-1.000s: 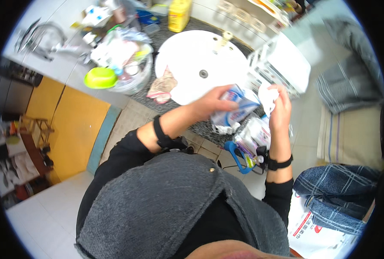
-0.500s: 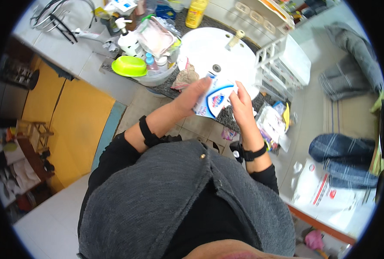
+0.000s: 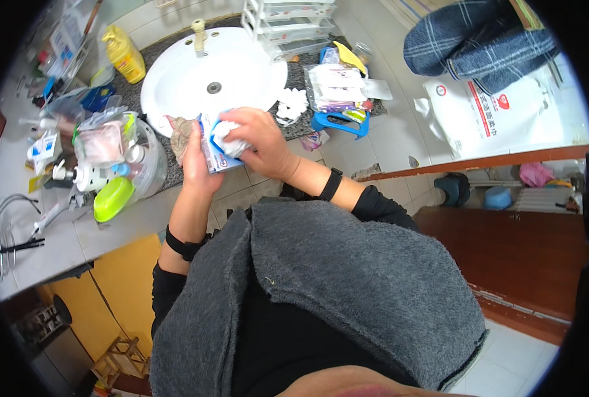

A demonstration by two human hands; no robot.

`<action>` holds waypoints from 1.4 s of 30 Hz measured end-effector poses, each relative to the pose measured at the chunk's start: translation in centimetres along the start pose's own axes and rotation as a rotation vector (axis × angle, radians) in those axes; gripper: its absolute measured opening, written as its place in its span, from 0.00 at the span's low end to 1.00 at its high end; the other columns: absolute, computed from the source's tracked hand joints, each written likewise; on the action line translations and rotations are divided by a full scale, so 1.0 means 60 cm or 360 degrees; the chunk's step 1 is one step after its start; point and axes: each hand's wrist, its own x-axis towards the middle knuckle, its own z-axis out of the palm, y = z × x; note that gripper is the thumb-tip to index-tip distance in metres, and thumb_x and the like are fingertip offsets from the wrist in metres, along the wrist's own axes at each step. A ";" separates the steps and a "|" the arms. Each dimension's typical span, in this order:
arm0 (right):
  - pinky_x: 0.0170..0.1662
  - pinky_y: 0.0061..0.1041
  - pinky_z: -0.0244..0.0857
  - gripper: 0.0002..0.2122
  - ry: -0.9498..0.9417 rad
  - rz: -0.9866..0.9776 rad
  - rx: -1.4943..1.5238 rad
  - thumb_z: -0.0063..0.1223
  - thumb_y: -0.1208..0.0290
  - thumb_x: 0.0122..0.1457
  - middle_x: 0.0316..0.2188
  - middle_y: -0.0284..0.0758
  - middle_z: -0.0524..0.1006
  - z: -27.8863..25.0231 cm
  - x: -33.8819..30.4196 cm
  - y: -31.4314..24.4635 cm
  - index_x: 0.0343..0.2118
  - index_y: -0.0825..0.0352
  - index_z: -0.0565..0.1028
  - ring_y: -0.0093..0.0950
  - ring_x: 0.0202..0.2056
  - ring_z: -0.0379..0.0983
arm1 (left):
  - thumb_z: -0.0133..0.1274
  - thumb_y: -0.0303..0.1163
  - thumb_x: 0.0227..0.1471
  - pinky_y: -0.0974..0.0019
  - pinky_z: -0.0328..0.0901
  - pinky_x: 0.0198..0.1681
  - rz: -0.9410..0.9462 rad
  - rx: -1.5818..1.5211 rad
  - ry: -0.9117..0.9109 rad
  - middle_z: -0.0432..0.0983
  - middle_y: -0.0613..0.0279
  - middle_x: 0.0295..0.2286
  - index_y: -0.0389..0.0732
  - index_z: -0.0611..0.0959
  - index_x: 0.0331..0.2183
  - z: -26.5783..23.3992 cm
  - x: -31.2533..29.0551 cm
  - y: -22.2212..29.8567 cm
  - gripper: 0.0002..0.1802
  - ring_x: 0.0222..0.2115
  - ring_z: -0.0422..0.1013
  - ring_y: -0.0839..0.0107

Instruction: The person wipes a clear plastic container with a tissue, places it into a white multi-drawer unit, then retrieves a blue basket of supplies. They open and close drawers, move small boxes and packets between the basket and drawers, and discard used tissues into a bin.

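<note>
Blue-and-white, the small carton (image 3: 210,147) is sitting upright in the left hand (image 3: 195,155), fingers wrapping its back, right at the front lip of the white basin (image 3: 241,66). The right hand (image 3: 258,142) is clenching a crumpled white wad (image 3: 231,137) at the carton's open side, touching it. Leftward a clear bin (image 3: 150,165) and green dish (image 3: 112,198) are crowding in close; rightward a white tissue clump (image 3: 291,104) and blue stool (image 3: 339,122) are lying near the counter edge. Open room is showing over the basin bowl.

Home bathroom — white round washbasin (image 3: 241,73) upper centre, yellow soap bottle (image 3: 125,55) upper left, toiletries crowding a speckled counter (image 3: 301,79), tiled floor (image 3: 400,139).
</note>
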 end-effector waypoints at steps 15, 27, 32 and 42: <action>0.41 0.21 0.65 0.11 0.0533 0.1821 0.0794 0.47 0.70 0.57 0.35 0.33 0.75 -0.217 -0.221 0.160 0.41 0.68 0.71 0.20 0.36 0.70 | 0.46 0.41 0.59 0.63 0.70 0.41 -0.0649 0.0579 -0.0210 0.77 0.53 0.38 0.35 0.72 0.50 0.095 0.130 -0.117 0.23 0.37 0.76 0.64; 0.25 0.20 0.67 0.09 0.0603 0.2109 0.0973 0.48 0.71 0.57 0.32 0.34 0.78 -0.356 -0.235 0.192 0.38 0.68 0.75 0.20 0.28 0.73 | 0.57 0.32 0.52 0.69 0.61 0.50 -0.0355 0.1000 -0.0566 0.73 0.55 0.46 0.32 0.66 0.55 0.224 0.265 -0.224 0.32 0.47 0.69 0.71; 0.37 0.20 0.68 0.10 0.0618 0.1757 0.0701 0.46 0.75 0.55 0.33 0.36 0.78 -0.414 -0.225 0.276 0.39 0.68 0.74 0.22 0.33 0.74 | 0.55 0.31 0.53 0.72 0.66 0.43 -0.0246 0.0806 -0.0356 0.75 0.58 0.43 0.33 0.69 0.53 0.214 0.316 -0.210 0.27 0.41 0.72 0.73; 0.46 0.32 0.68 0.22 -0.0404 0.1392 -0.0852 0.59 0.57 0.49 0.42 0.41 0.78 -0.398 -0.052 0.543 0.47 0.61 0.75 0.37 0.42 0.75 | 0.53 0.32 0.51 0.70 0.67 0.37 -0.0247 0.0533 -0.0279 0.76 0.63 0.35 0.36 0.73 0.45 0.200 0.419 -0.201 0.19 0.34 0.73 0.74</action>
